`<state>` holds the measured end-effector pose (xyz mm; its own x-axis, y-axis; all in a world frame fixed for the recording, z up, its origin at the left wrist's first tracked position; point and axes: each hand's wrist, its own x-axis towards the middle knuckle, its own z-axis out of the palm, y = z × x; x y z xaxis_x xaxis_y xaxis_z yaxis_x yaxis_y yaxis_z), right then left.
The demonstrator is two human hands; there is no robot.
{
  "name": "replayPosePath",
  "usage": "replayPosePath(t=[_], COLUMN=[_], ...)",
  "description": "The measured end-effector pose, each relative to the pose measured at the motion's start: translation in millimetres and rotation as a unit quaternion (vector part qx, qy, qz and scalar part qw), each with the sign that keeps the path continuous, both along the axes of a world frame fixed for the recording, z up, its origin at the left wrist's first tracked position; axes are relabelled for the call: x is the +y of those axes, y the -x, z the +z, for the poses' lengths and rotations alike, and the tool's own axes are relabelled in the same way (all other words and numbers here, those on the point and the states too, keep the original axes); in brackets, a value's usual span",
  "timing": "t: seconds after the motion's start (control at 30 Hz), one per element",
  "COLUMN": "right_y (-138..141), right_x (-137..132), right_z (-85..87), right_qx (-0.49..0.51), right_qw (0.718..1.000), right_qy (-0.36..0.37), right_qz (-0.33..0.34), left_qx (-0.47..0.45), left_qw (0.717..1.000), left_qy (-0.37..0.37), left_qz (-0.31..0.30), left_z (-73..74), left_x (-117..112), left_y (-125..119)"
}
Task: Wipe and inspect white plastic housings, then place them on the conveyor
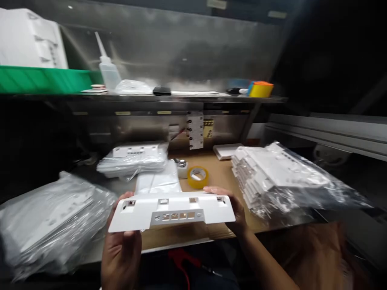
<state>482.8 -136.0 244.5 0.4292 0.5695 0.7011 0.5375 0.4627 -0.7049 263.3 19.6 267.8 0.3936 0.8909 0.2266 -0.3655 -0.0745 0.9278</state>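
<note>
Head view: the left hand and right hand grip the ends of a flat white plastic housing with rectangular port cutouts, fingers curled round its edges, above the brown workbench. Just behind the housing lies a yellow tape roll; right of it, bagged white panels.

I am sitting at an assembly bench in a factory or electronics workshop. Bagged stacks of white plastic covers are lying at my two o'clock, more bagged parts at nine o'clock and another bagged pile at eleven. A tape roll is resting at twelve on the brown benchtop. Above it a steel shelf is carrying a squeeze bottle and a green bin, with a steel back panel shining behind.
</note>
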Motion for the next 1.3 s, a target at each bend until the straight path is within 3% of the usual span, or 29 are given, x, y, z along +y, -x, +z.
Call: replayPosePath(t=[0.2,0.4,0.7,0.9,1.0,1.1,1.13,1.23,1.3], right_y=[20,17,10,7,7,9,10,12,13], right_x=[30,32,26,23,18,10,8,4,1], right_z=[-27.3,-37.3,-33.5,-28.7,-26.2,-28.2,-30.2,-38.5,-44.1], right_qx=[0.044,0.051,-0.004,-0.016,-0.077,-0.144,-0.155,-0.151,-0.079], right_qw=[0.999,0.999,1.0,1.0,0.997,0.989,0.988,0.988,0.995], right_qy=[0.001,0.014,-0.014,-0.015,-0.018,-0.025,-0.021,-0.008,0.001], right_qz=[0.019,0.006,-0.001,-0.004,-0.015,-0.018,-0.016,-0.033,-0.066], left_qx=[-0.055,-0.039,-0.026,-0.041,-0.128,-0.115,-0.094,-0.061,-0.056], left_qw=[0.998,0.998,0.998,0.996,0.988,0.941,0.926,0.928,0.938], left_qy=[0.001,-0.016,-0.046,-0.043,0.086,0.307,0.35,0.362,0.342], left_qz=[0.03,0.05,0.044,0.064,0.027,-0.084,-0.106,-0.064,-0.013], left_z=[-16.3,-28.2,-35.2,-29.9,-27.2,-32.0,-35.5,-49.0,-58.1], left_x=[8,6,4,-4,-1,13,18,27,27], left_y=[28,32,32,24,21,25,27,35,40])
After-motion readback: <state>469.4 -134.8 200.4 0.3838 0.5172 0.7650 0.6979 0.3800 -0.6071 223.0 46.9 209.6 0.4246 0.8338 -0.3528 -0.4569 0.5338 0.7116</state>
